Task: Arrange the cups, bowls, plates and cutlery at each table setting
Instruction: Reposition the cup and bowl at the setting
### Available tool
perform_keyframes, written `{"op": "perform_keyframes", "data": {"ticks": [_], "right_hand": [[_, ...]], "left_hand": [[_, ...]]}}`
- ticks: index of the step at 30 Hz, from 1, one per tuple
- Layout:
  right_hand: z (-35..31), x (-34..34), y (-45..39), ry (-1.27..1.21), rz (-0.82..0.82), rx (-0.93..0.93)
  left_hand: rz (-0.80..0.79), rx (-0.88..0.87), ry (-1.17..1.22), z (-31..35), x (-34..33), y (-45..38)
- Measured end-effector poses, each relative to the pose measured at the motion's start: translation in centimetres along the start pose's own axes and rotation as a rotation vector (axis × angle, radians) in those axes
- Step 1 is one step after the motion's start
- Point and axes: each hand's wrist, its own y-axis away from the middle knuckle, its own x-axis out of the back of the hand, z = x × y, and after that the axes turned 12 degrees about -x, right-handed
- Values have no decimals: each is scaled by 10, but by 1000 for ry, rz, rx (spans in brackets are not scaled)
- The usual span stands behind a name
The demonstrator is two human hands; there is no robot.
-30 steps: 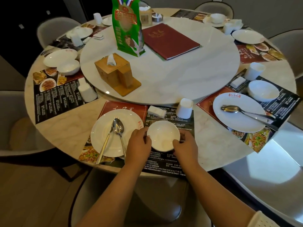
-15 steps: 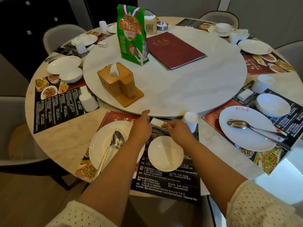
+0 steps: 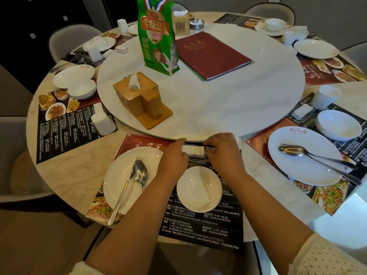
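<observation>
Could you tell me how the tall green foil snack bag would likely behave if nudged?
The tall green foil snack bag stands upright on a narrow base, so it probably tips easily. Its creased foil suggests it is light and crushable.

Glossy white ceramic bowl (image 3: 199, 189) and plate (image 3: 127, 179); polished metal spoon (image 3: 140, 173); smooth marble-look turntable (image 3: 228, 108); matt wooden tissue box (image 3: 139, 100); shiny printed paper placemat (image 3: 200, 225).

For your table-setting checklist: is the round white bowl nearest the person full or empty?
Empty: the round white bowl shows only its bare, glossy white inside, upright on the dark printed placemat.
</observation>
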Motion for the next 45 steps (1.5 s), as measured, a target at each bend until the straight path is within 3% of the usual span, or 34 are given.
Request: {"op": "perform_keyframes", "data": {"ticks": [2, 4, 7, 10, 15, 19, 21, 23, 29, 36, 45], "right_hand": [[10, 12, -4, 188, 120, -19], [21, 22, -11, 326, 57, -94], [33, 26, -19, 285, -96, -125], [39, 32, -21, 187, -138, -97], [39, 58, -12, -237, -6, -165], [35, 68, 2, -644, -14, -303], [37, 66, 9, -814, -66, -347], [43, 64, 13, -818, -99, -336], [56, 57, 8, -410, -168, -185], [61, 34, 5, -325, -222, -246], [56, 25, 18, -305, -218, -277]], "left_hand": [[21, -20, 24, 7, -2, -2], [39, -34, 58, 18, -5, -4], [54, -23, 113, 32, -13, -8], [39, -10, 149, 40, -20, -11], [36, 63, 250, 47, -31, -15], [-103, 364, 703, 68, -35, -16], [-97, 418, 937, 75, -36, -16], [-24, 414, 1022, 78, -36, -17], [51, 229, 804, 75, -36, -21], [45, 200, 590, 69, -39, -14], [7, 230, 615, 60, -40, -6]]}}
